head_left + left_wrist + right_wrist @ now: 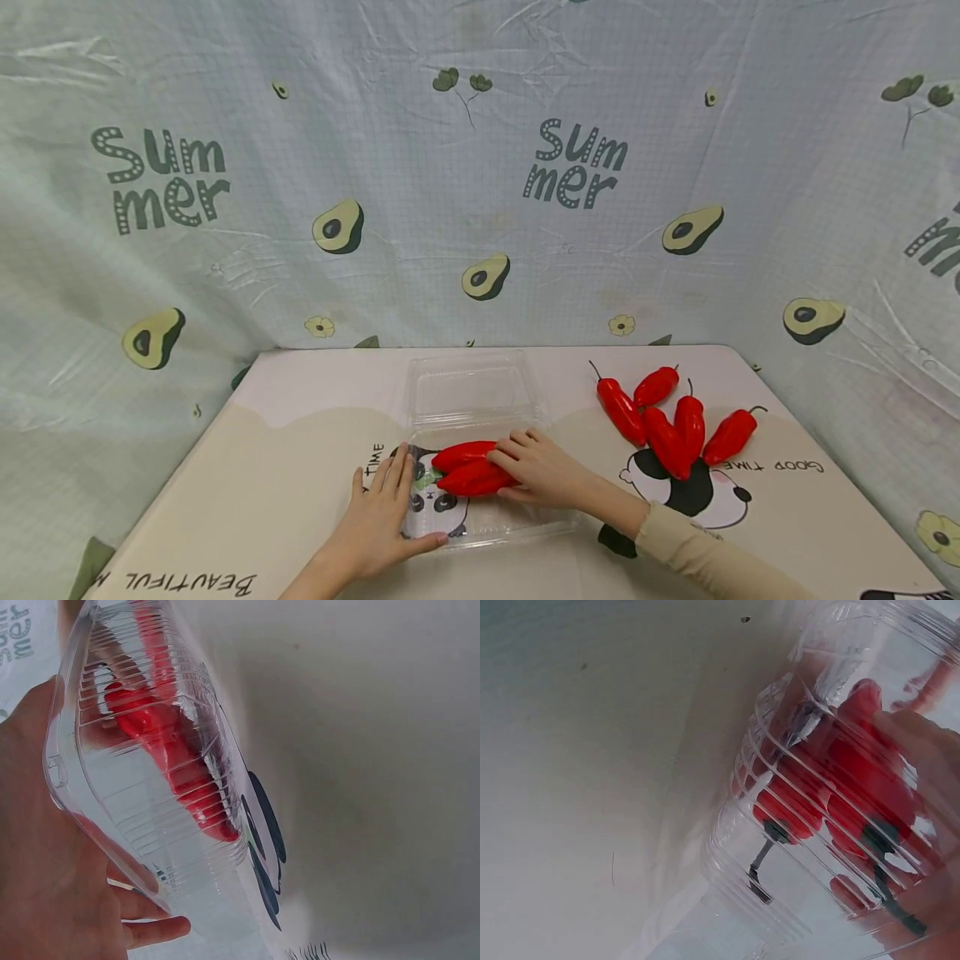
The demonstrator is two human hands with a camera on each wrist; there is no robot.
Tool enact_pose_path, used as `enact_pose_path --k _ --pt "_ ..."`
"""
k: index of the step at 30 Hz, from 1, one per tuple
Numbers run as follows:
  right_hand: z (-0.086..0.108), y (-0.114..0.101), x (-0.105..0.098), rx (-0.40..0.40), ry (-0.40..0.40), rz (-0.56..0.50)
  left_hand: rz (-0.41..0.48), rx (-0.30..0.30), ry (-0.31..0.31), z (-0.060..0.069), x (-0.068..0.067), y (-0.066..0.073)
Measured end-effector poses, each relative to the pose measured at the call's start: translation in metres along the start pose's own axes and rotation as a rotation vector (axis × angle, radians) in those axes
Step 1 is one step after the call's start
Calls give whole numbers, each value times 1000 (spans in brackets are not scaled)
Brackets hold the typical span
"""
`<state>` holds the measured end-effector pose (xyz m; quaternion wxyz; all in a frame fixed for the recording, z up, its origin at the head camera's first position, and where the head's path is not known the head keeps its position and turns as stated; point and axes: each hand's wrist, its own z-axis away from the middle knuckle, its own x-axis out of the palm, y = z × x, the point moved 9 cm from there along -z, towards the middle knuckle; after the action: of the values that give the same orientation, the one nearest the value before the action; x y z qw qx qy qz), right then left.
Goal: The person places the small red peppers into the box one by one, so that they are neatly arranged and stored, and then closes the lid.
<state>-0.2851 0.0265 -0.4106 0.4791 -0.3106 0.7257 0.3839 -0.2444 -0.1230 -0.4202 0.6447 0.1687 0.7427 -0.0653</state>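
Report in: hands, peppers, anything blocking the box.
Left hand at left edge of clear box. Right hand gripping red pepper, second pepper alongside inside. Five more peppers outside, right. Lid open, nothing seen blocking.

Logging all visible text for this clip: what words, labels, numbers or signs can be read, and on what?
"SUM MER" (two lines), twice in full in the head view: curtain.
A third, right edge: cut off.
"GOOD TIME", upside down: tablecloth, right side.
"TIME", sideways: tablecloth, left of the clear box.
"BEAUTIFUL", upside down: tablecloth, lower left; next word cut off.
Clear box and red peppers: no readable text.
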Motion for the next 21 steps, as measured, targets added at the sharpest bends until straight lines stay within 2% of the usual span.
enact_pose_path --k 8,21 --pt "-2 1 3 10 -14 0 6 -2 -1 0 0 0" --pt "-2 -2 12 24 -112 -26 15 -18 -24 -2 3 -2"
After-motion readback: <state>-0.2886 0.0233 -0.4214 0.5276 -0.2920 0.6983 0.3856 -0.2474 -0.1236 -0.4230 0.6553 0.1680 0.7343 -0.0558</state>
